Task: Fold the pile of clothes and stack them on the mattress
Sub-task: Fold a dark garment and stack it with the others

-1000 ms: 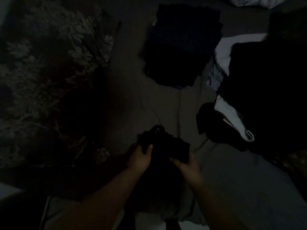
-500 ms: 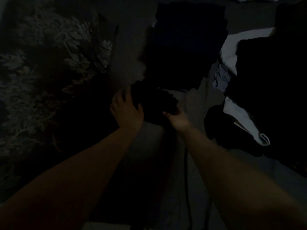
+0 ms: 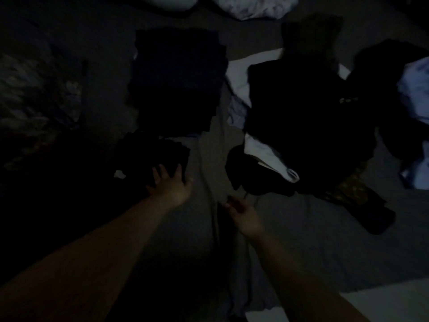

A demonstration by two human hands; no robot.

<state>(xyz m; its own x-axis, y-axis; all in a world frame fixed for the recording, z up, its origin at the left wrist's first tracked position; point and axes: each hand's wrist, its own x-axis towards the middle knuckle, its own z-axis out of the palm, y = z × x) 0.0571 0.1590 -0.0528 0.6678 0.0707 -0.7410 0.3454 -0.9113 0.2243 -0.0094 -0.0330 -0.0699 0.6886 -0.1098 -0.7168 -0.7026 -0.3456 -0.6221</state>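
**Soft dark bundle down, loose pile next**

Left hand [image 3: 171, 187] lies fingers spread on the small folded black cloth bundle [image 3: 153, 156], just below the flat dark folded stack [image 3: 178, 82] on the grey mattress sheet [image 3: 301, 240]. Right hand [image 3: 243, 217] is loosely curled and holds nothing. The crumpled black-and-white clothes pile [image 3: 301, 126] looks light, limp and non-slippery; pinch at hems or shoulder seams.
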